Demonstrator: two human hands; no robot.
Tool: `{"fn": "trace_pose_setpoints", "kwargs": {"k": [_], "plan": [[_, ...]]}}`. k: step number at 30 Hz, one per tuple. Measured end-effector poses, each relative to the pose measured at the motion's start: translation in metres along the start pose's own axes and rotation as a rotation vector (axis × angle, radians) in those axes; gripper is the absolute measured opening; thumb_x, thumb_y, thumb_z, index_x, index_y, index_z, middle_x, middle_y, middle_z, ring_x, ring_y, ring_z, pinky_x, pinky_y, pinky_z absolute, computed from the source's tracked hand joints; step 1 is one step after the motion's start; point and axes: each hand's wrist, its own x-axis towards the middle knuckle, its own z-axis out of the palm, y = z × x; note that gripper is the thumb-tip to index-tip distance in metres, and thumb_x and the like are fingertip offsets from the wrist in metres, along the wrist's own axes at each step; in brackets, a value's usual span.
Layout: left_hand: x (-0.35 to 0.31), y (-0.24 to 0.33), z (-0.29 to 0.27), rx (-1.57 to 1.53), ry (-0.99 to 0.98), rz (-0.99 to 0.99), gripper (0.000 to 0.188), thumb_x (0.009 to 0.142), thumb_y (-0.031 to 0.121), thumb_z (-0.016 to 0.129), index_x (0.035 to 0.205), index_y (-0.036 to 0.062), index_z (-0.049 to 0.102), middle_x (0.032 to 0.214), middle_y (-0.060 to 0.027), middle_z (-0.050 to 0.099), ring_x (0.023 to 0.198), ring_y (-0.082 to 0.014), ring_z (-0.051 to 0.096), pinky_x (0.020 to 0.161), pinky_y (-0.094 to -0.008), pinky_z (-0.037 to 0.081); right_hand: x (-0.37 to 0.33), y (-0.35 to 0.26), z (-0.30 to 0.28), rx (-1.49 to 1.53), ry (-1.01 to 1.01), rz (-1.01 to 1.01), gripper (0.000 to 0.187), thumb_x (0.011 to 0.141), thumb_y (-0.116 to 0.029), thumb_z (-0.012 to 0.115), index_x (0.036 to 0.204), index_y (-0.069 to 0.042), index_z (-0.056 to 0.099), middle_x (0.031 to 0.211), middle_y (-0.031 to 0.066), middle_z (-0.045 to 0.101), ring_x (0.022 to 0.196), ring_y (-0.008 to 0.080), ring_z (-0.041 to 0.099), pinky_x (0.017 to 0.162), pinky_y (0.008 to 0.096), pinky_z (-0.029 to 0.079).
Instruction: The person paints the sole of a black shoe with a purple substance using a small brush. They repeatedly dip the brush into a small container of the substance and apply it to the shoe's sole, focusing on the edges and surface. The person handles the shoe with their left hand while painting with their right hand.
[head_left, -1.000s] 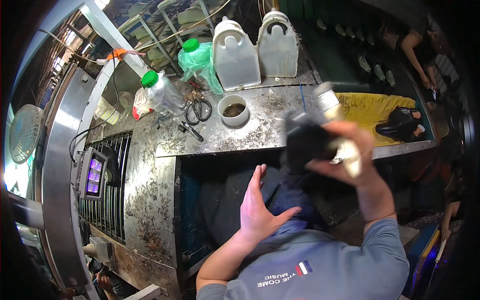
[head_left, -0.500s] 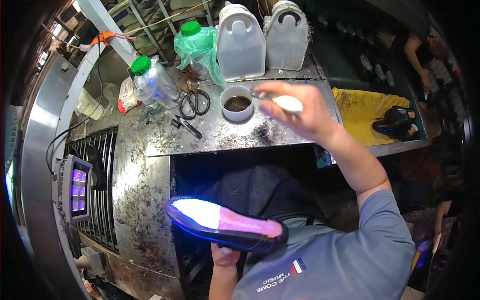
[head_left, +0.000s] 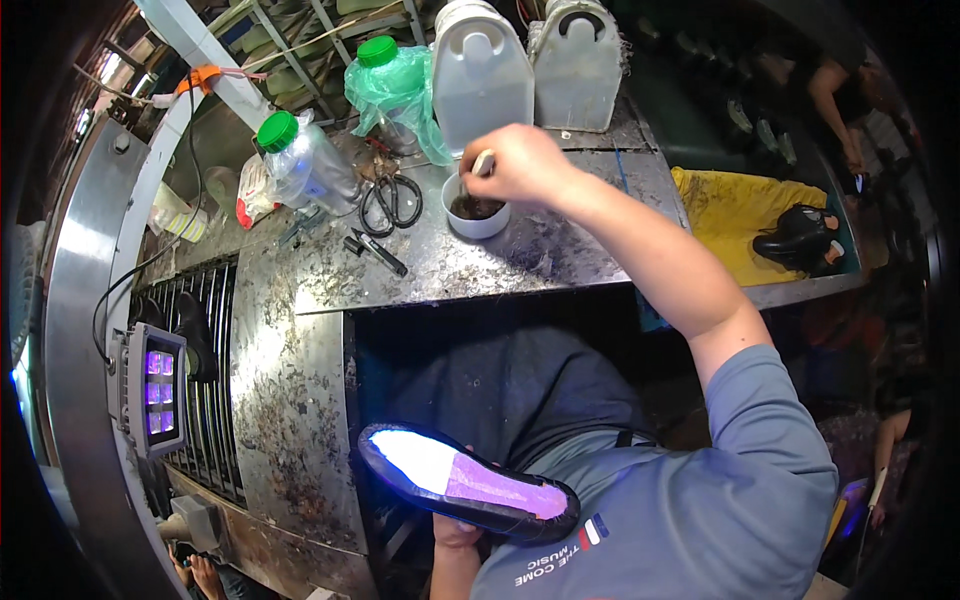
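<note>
My left hand [head_left: 457, 530] grips a black shoe [head_left: 470, 482] from beneath, holding it sole up above my lap. The front of its sole glows white-blue; the rest looks pinkish purple. My right hand [head_left: 520, 165] is closed on a brush with a pale handle [head_left: 484, 162], whose lower end reaches down into a white cup [head_left: 478, 227]. Dark brown liquid or residue shows inside the cup. The bristles are hidden by the fingers and the cup.
A lamp with purple lights [head_left: 160, 390] stands at left beside a metal rack [head_left: 222, 440] carrying dark shoes. Scissors [head_left: 390, 205], a marker [head_left: 380, 253], green-capped bottles [head_left: 300, 165] and white plastic containers [head_left: 484, 85] stand or lie behind. At right, a black shoe [head_left: 795, 240] rests on yellow cloth; other people's arms show.
My right hand has moved left and away from me, bringing the brush from beside the cup into it. The shoe in my left hand has shifted slightly right and nearer my body.
</note>
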Motion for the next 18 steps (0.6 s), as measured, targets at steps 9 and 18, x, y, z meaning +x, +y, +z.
{"fn": "trace_pose_setpoints", "kwargs": {"k": [9, 18], "plan": [[0.008, 0.023, 0.016, 0.374, 0.031, 0.375, 0.083, 0.073, 0.024, 0.095, 0.14, -0.0015, 0.054, 0.131, -0.0137, 0.063, 0.12, -0.0319, 0.063, 0.105, -0.049, 0.051, -0.019, 0.009, -0.006, -0.057, -0.065, -0.022, 0.021, 0.084, -0.034, 0.073, 0.094, -0.017, 0.078, 0.088, 0.0087, 0.076, 0.085, 0.0309, 0.073, 0.077, 0.0413, 0.058], [0.041, 0.066, 0.057, 1.514, 0.173, 1.099, 0.053, 0.094, 0.02, 0.072, 0.136, -0.0025, 0.047, 0.124, -0.023, 0.064, 0.11, -0.0351, 0.067, 0.102, -0.0479, 0.055, -0.035, 0.007, -0.005, 0.108, 0.016, -0.017, 0.022, 0.086, -0.032, 0.076, 0.098, -0.014, 0.078, 0.093, 0.0094, 0.076, 0.085, 0.0292, 0.073, 0.077, 0.0376, 0.058]]}}
